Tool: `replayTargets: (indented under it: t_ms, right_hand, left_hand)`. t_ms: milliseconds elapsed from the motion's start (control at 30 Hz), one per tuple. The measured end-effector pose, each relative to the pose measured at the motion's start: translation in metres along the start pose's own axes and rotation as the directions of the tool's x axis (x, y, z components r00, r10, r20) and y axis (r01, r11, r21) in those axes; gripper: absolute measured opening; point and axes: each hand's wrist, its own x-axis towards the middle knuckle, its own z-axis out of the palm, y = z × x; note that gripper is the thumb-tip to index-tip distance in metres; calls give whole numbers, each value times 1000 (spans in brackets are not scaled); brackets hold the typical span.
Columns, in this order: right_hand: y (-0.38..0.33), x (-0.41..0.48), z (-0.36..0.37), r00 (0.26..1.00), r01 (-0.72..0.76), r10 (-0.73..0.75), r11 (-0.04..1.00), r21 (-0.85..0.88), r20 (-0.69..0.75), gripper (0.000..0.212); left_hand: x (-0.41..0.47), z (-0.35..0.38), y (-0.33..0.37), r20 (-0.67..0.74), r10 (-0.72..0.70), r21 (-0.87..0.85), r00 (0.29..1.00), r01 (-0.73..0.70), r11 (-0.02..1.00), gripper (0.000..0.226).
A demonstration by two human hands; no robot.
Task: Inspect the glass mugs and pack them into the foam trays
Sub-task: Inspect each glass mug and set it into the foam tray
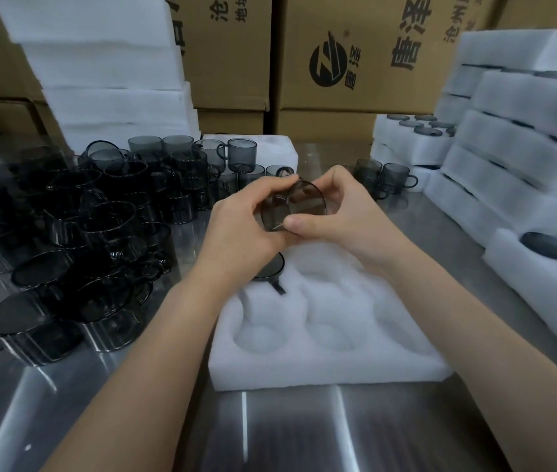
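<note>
glass mug (290,209): inspecting, left hand (243,229) and right hand (333,212) fingers gripping it | foam tray (324,366): one seated mug (270,267), remaining pockets empty | loose mugs (83,233): many unpacked on desk (270,430)

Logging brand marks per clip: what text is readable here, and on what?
"唐泽": large, on the right cardboard box.
"唐泽": small, beside the round logo on it.
"沧州": same box, remainder behind the foam stack.
"地址": left cardboard box; beside it "沧", cut off.
Held mug, foam tray: no text.
</note>
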Motion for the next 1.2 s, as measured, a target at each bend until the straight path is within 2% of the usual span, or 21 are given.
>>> replayTargets:
  t_ms: [67, 200, 300, 433, 533, 667, 800, 900, 1033, 1133, 1200]
  right_hand:
    - [-1, 1, 3, 997, 30, -33, 998, -49, -70, 46]
    - [-1, 2, 4, 983, 84, -88, 996, -32, -161, 33]
    - [-4, 1, 3, 985, 61, -41, 991, 116, -166, 28]
    - [-7, 2, -2, 993, -92, 113, 920, 382, -33, 21]
    - [-8, 4, -5, 982, -189, 176, 854, 484, 73, 36]
    - [-5, 4, -4, 948, -305, 193, 778, 549, 252, 33]
    - [-2, 4, -8, 924, -332, 163, 791, 514, 346, 42]
    - [-3, 3, -8, 938, -282, 131, 827, 486, 322, 46]
    - [-3, 1, -4, 981, -153, 91, 909, 389, 173, 42]
    - [-3, 1, 2, 998, -64, 63, 971, 230, 8, 39]
    - [-3, 0, 4, 999, -7, 13, 994, 113, -47, 40]
  left_hand:
    - [1, 1, 2, 40, 31, 57, 999, -33, 998, 68]
    - [1, 0, 4, 72, 56, 92, 996, -63, 994, 63]
    - [0, 0, 5, 47, 75, 94, 996, -80, 992, 63]
    - [0, -1, 3, -10, 78, 137, 997, -76, 988, 71]
    - [1, -2, 4, -23, 96, -1, 995, -96, 995, 66]
    - [0, 0, 2, -18, 75, -177, 997, -77, 981, 61]
    - [0, -1, 0, -16, 52, -228, 999, -54, 972, 66]
    - [0, -3, 2, 16, 41, -181, 999, -38, 983, 76]
    - [0, -1, 3, 21, 85, 61, 996, -86, 994, 65]
    - [1, 3, 3, 4, 59, 152, 998, -59, 987, 59]
    - [3, 4, 2, 13, 46, 209, 999, -47, 977, 61]
